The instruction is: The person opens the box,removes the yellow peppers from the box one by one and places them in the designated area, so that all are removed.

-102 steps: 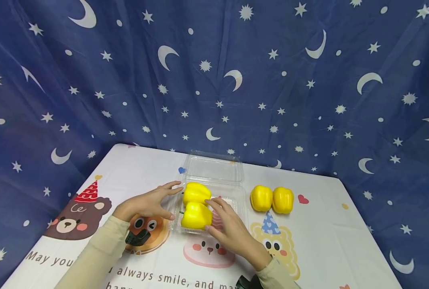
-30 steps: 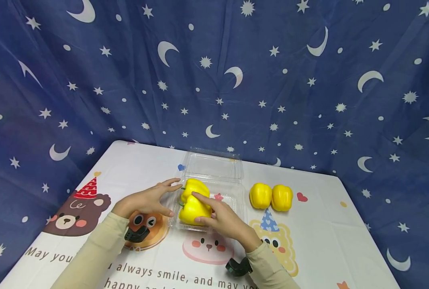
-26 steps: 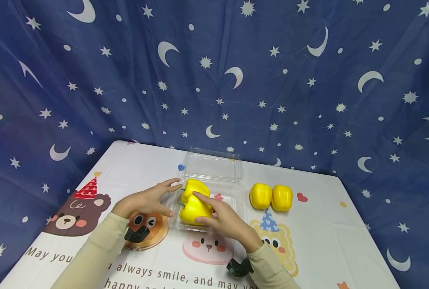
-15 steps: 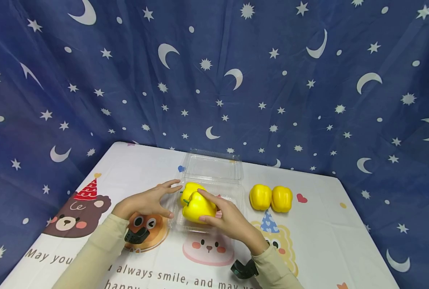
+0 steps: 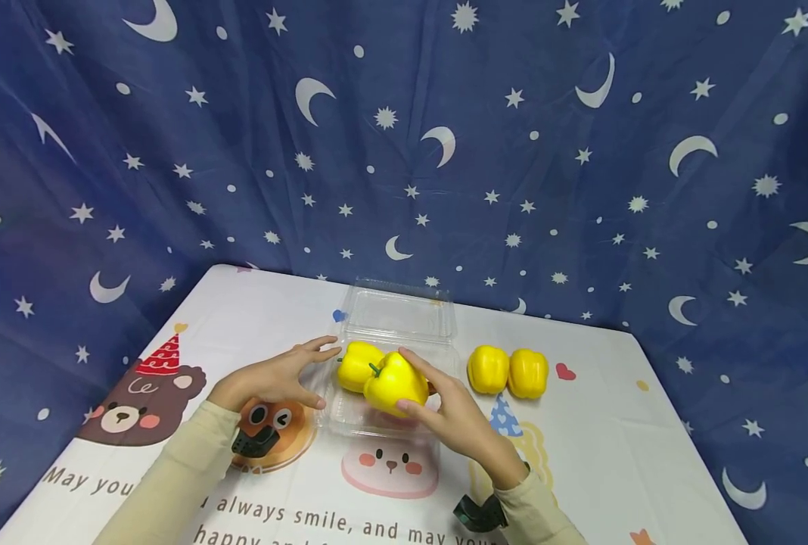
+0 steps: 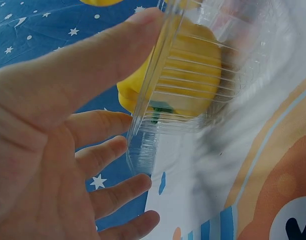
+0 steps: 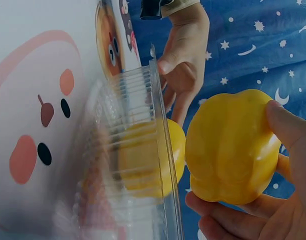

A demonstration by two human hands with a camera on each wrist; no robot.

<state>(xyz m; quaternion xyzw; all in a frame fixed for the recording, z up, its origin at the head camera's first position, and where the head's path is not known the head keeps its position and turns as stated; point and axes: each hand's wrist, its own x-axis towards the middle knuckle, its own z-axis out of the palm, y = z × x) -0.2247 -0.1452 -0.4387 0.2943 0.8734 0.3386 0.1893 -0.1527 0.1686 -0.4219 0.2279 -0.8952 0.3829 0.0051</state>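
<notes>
My right hand (image 5: 455, 412) grips a yellow bell pepper (image 5: 396, 384) with a green stem. In the right wrist view the held bell pepper (image 7: 233, 145) is above the rim of the clear plastic box (image 7: 160, 105), thumb on one side and fingers on the other. A second yellow bell pepper (image 5: 358, 365) lies inside the box at its left, seen through the ribbed wall in the left wrist view. My left hand (image 5: 278, 378), fingers spread, is at the box's left edge; its thumb touches the rim in the left wrist view (image 6: 58, 125).
The box's hinged lid (image 5: 400, 314) lies folded back behind it. Two more yellow bell peppers (image 5: 489, 369) stand side by side right of the box. A white printed cloth (image 5: 601, 446) covers the table, and a blue star-patterned curtain (image 5: 486, 151) hangs behind.
My right hand has gripped the front bell pepper, lifted it and moved it rightward over the box. The other pepper now lies slightly left of where it was. My left hand stays put.
</notes>
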